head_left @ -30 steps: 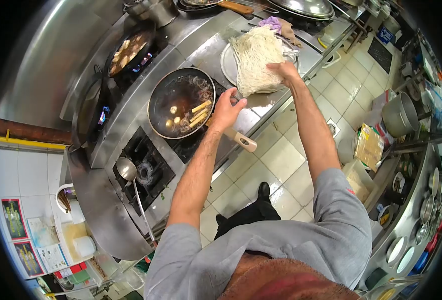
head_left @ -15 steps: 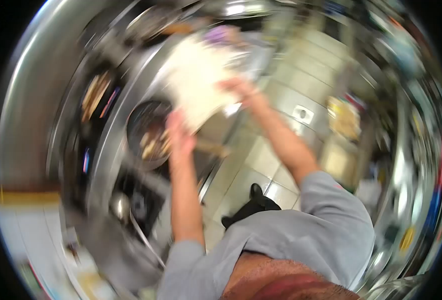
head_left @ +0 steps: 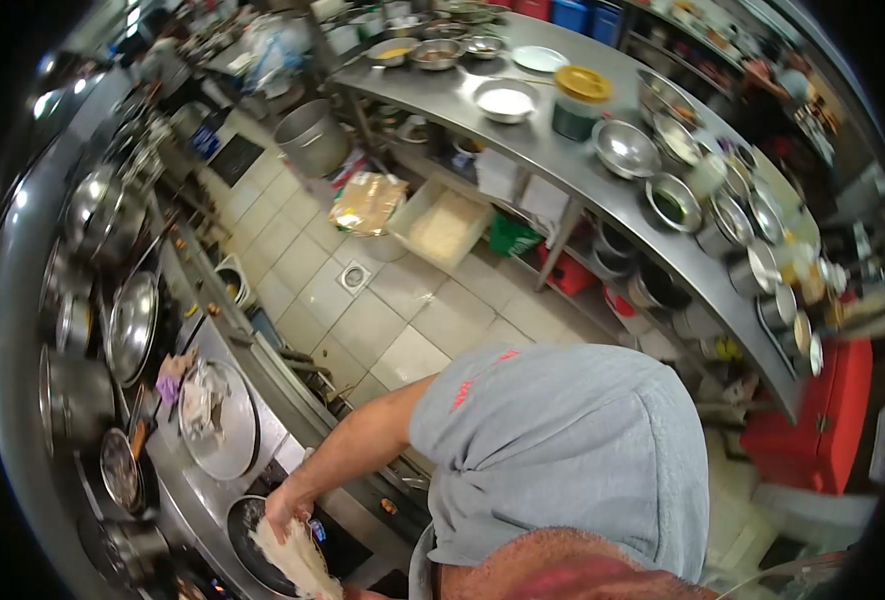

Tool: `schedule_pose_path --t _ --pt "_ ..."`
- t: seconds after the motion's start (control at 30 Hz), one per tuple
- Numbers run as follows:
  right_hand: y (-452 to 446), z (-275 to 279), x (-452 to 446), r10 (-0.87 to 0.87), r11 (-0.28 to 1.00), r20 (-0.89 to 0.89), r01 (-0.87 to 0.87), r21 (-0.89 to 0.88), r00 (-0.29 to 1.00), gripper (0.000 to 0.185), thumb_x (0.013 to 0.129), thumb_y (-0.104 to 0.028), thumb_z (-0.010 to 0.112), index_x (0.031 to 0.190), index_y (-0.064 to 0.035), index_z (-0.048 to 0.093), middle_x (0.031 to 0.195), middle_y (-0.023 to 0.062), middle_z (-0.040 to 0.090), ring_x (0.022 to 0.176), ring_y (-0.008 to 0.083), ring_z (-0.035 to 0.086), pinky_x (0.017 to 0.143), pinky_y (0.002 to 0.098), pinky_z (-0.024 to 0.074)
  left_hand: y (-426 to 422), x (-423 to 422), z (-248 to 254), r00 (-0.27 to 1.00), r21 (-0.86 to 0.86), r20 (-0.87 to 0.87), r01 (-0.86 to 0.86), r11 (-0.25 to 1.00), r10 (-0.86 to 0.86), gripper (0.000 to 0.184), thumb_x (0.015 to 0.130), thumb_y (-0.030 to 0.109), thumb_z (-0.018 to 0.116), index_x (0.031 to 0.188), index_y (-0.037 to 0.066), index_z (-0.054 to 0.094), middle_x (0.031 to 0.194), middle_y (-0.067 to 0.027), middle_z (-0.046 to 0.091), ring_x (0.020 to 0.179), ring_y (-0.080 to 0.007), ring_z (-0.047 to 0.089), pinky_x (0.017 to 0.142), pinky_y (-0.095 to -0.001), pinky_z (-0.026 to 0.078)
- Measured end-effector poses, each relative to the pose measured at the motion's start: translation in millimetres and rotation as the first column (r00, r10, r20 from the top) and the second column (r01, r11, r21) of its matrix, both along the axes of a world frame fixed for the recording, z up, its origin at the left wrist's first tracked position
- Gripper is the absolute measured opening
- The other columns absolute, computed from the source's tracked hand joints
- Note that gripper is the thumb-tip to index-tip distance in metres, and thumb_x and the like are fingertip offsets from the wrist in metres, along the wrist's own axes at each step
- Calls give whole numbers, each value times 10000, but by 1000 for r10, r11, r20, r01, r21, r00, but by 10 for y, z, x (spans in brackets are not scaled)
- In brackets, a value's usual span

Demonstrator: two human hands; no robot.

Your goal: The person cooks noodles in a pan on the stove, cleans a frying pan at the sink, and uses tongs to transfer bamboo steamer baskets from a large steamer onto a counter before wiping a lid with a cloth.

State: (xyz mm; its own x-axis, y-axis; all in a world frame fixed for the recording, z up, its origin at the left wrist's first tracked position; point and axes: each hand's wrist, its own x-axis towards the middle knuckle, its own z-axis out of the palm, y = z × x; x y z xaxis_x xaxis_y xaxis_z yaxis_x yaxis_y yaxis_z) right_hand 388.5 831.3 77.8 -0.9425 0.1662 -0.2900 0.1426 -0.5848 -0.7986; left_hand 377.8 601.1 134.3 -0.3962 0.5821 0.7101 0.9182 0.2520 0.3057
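Observation:
In the head view my right hand (head_left: 285,508) is closed on the upper end of a cream-white, soft, cloth-like sheet (head_left: 301,562) with ragged edges. The sheet hangs over a dark round pan (head_left: 243,520) and covers part of it. Of my left hand (head_left: 365,594) only a sliver shows at the bottom edge, by the lower end of the sheet; its fingers are hidden. Behind the pan, a round metal tray (head_left: 246,445) carries crumpled, whitish, plastic-like material. A purple cloth (head_left: 171,385) lies beside the tray.
Several pots and a shiny metal bowl (head_left: 133,325) line the left side. Across the tiled floor (head_left: 363,330) runs a long steel table (head_left: 443,100) bearing bowls and a yellow-lidded container (head_left: 583,88). A red cooler box (head_left: 813,420) stands at right. Other people are at the far edges.
My view has swung round to the right, bringing the steel table into sight. The pale sheet, spread between both hands before, now hangs bunched over the dark pan.

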Motion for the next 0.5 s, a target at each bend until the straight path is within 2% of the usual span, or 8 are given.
schedule_pose_path --t 0.07,0.1,0.17,0.2,0.27,0.33,0.43,0.5 --pt "-130 405 328 -60 998 66 60 -7 996 230 710 -54 698 897 48 609 880 146 626 739 259 607 616 386 496 75 -106 -41 999 -1 -12 35 999 -35 443 798 359 612 1103 41 576 1115 -173 540 972 -284 563 764 -434 457" --pt "-123 230 178 -87 996 59 88 -17 994 230 710 -54 698 897 48 609 880 146 626 739 259 607 616 386 496 109 -170 -62 998 -11 -19 63 998 -63 443 798 359 612 1103 41 576 1115 -173 540 972 -284 563 764 -434 457" --pt "-19 -370 -289 -14 992 -260 46 120 966 246 722 -30 680 929 68 592 894 170 624 761 285 614 666 413 517 193 -234 -130 995 -2 2 97 995 -97 425 801 315 605 1116 34 560 1118 -170 531 988 -282 549 788 -425 447" --pt "-47 -233 -185 -28 991 -255 60 119 966 246 722 -30 680 929 68 592 894 170 624 761 285 614 666 413 517 205 -269 -164 994 0 12 111 994 -111 420 802 301 603 1121 32 554 1119 -169 528 993 -281 545 796 -422 443" --pt "-174 267 120 -23 993 -47 17 -121 999 257 734 -24 665 962 68 593 930 196 618 807 305 614 703 445 518 223 -323 -207 991 -11 40 130 991 -130 411 804 271 599 1129 27 544 1120 -167 522 1004 -280 536 811 -417 437" --pt "-153 143 67 -42 993 -53 36 -112 998 251 743 -20 653 969 70 591 958 210 612 846 313 610 730 470 512 234 -361 -212 986 -12 74 148 989 -147 403 806 242 594 1138 23 533 1122 -165 515 1015 -279 527 827 -411 430" --pt "-145 18 11 170 984 -285 -148 98 943 227 748 -16 644 955 63 595 978 204 612 866 317 605 755 454 512 202 -462 -286 973 -11 157 174 985 -170 395 808 198 588 1152 16 517 1124 -162 506 1031 -277 513 851 -402 420" --pt "-202 104 135 2 992 -191 -26 -123 982 229 731 -72 671 921 37 605 947 169 621 855 285 611 695 425 513 79 -540 -364 933 28 301 200 979 -199 391 810 168 583 1160 12 506 1126 -160 500 1042 -276 504 866 -396 413"
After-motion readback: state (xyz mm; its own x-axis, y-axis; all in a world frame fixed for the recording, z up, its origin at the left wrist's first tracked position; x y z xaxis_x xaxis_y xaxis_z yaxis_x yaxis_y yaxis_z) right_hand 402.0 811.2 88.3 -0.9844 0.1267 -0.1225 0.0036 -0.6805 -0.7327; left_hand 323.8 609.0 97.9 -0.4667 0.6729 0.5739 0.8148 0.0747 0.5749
